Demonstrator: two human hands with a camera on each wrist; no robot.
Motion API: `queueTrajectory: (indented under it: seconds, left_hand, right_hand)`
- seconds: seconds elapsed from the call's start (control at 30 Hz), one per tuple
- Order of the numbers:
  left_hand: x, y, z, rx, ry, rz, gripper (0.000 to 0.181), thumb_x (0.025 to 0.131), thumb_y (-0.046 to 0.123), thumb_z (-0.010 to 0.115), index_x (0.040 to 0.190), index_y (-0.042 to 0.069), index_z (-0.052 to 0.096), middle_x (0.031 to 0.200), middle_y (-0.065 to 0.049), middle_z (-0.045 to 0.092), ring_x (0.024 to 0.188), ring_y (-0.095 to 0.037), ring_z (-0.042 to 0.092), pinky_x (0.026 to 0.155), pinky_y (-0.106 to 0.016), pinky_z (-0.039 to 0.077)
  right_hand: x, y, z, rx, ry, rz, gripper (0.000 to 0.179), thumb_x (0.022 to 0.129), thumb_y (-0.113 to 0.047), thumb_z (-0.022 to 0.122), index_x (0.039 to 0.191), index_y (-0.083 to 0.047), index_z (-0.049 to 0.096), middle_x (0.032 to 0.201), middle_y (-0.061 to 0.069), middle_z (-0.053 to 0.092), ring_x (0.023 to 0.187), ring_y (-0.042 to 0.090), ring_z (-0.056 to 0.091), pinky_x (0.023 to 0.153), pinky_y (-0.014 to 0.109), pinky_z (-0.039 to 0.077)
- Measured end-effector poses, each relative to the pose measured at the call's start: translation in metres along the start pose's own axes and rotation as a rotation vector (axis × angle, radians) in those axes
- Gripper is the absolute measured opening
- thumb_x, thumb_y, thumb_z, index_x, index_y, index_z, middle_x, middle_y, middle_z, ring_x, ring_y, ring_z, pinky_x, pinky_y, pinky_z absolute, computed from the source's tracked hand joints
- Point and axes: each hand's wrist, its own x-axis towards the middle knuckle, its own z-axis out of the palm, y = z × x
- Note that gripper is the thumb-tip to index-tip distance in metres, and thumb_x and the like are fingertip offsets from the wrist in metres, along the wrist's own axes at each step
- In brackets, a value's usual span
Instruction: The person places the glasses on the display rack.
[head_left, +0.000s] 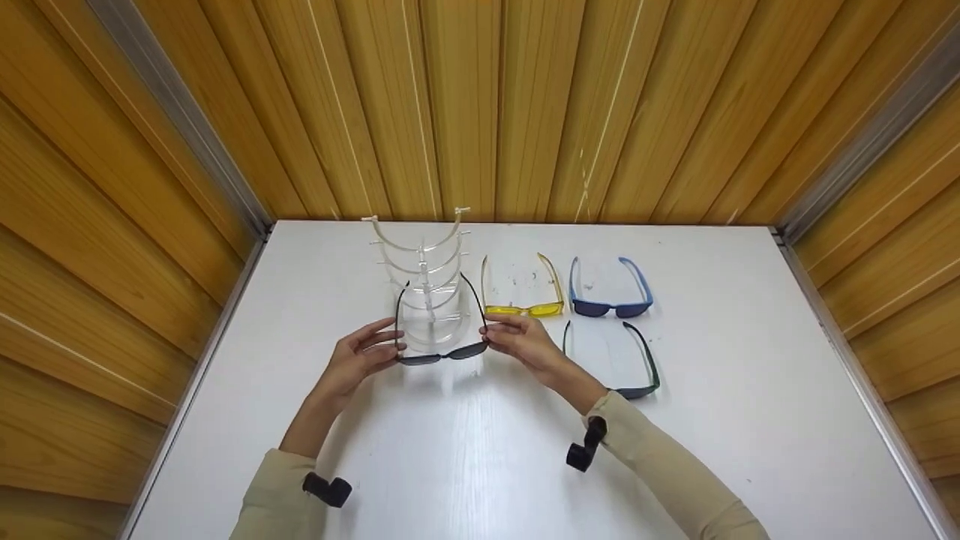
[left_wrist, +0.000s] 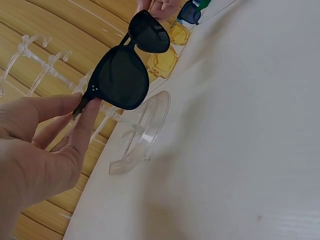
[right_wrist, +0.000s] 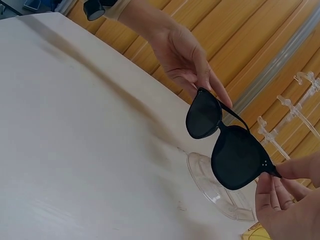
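Note:
Both hands hold a pair of black sunglasses (head_left: 420, 360) in the air, its temples unfolded and pointing toward the clear display stand. My left hand (head_left: 358, 358) pinches the left temple near its hinge. The right hand (head_left: 525, 341) grips the opposite temple, also close to the hinge. Dark lenses (left_wrist: 122, 77) face the left wrist camera. Right behind the sunglasses rises the clear plastic stand (head_left: 424, 262), with several curved tiers on a central post. Its rounded base (right_wrist: 215, 192) rests on the table below the frame.
On the white table (head_left: 465, 465), right of the stand, lie yellow glasses (head_left: 544, 309), blue sunglasses (head_left: 611, 309) and dark green-templed sunglasses (head_left: 651, 367), partly hidden by the right arm. Wood-patterned walls (head_left: 465, 112) enclose the back and sides.

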Motion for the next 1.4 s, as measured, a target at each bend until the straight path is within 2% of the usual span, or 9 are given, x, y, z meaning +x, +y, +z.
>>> queueTrajectory:
  seconds: [0.2,0.23,0.4,0.5,0.67,0.8,0.93,1.17,1.4]
  left_hand:
    - [0.015,0.010,-0.007,-0.003,0.025,-0.010,0.057,0.095,-0.005,0.064,0.150,0.000,0.047,0.145,-0.029,0.055,0.105,-0.012,0.072,0.096,-0.028,0.060]
    - [0.017,0.012,-0.008,0.002,0.029,-0.011,0.057,0.096,-0.004,0.064,0.150,0.000,0.047,0.145,-0.028,0.055,0.105,-0.011,0.072,0.096,-0.028,0.060]
    - [0.033,0.018,-0.013,0.004,0.051,-0.007,0.055,0.097,-0.005,0.062,0.150,-0.001,0.046,0.144,-0.027,0.057,0.104,-0.009,0.072,0.096,-0.027,0.060]
    - [0.042,0.022,-0.015,0.000,0.075,-0.007,0.052,0.097,-0.006,0.062,0.147,-0.003,0.049,0.143,-0.026,0.058,0.102,-0.008,0.073,0.095,-0.026,0.060]
    - [0.053,0.027,-0.018,0.004,0.096,-0.010,0.047,0.097,-0.006,0.060,0.143,-0.006,0.052,0.144,-0.028,0.056,0.102,-0.009,0.073,0.096,-0.027,0.060]
    - [0.061,0.027,-0.020,0.005,0.115,-0.025,0.047,0.097,-0.005,0.061,0.144,-0.006,0.052,0.146,-0.026,0.055,0.104,-0.010,0.072,0.097,-0.026,0.059]
    - [0.067,0.023,-0.021,-0.002,0.133,-0.049,0.050,0.097,-0.005,0.062,0.145,-0.005,0.050,0.148,-0.025,0.053,0.102,-0.008,0.071,0.097,-0.025,0.059]
    - [0.076,0.016,-0.022,-0.043,0.138,-0.039,0.052,0.095,-0.006,0.064,0.145,-0.007,0.050,0.149,-0.028,0.051,0.100,-0.008,0.071,0.097,-0.024,0.059]
    - [0.077,0.011,-0.025,-0.064,0.153,-0.035,0.050,0.095,-0.009,0.063,0.143,-0.009,0.051,0.145,-0.027,0.056,0.100,-0.010,0.073,0.094,-0.023,0.060]
  right_hand:
    - [0.016,-0.004,0.007,0.003,0.030,-0.012,0.049,0.096,0.010,0.059,0.143,0.016,0.046,0.103,0.001,0.075,0.096,0.007,0.071,0.093,0.023,0.060]
    - [0.019,-0.005,0.008,-0.001,0.038,-0.012,0.048,0.096,0.010,0.059,0.142,0.015,0.047,0.104,0.005,0.075,0.096,0.006,0.071,0.093,0.023,0.059]
    - [0.031,-0.009,0.013,-0.011,0.074,-0.026,0.046,0.095,0.011,0.059,0.140,0.014,0.050,0.105,0.007,0.074,0.097,0.008,0.070,0.095,0.024,0.059]
    - [0.039,-0.012,0.016,-0.009,0.088,-0.026,0.046,0.095,0.011,0.059,0.140,0.014,0.051,0.101,0.002,0.074,0.098,0.010,0.070,0.096,0.024,0.059]
    - [0.054,-0.016,0.018,-0.002,0.114,-0.026,0.045,0.094,0.012,0.058,0.139,0.015,0.051,0.094,-0.002,0.073,0.089,0.005,0.069,0.085,0.018,0.059]
    - [0.064,-0.016,0.019,-0.003,0.155,-0.026,0.043,0.093,0.012,0.059,0.135,0.015,0.054,0.099,0.007,0.075,0.087,0.006,0.068,0.082,0.017,0.058]
    - [0.070,-0.014,0.022,-0.004,0.197,-0.013,0.040,0.093,0.012,0.059,0.133,0.015,0.057,0.115,0.023,0.072,0.087,0.007,0.067,0.084,0.018,0.059]
    - [0.075,-0.007,0.023,0.008,0.239,-0.014,0.037,0.094,0.014,0.058,0.131,0.016,0.058,0.126,0.031,0.066,0.088,0.008,0.067,0.083,0.016,0.059]
    - [0.076,-0.002,0.025,-0.036,0.234,-0.023,0.037,0.093,0.015,0.056,0.130,0.018,0.058,0.127,0.033,0.065,0.096,0.014,0.068,0.101,0.032,0.058]
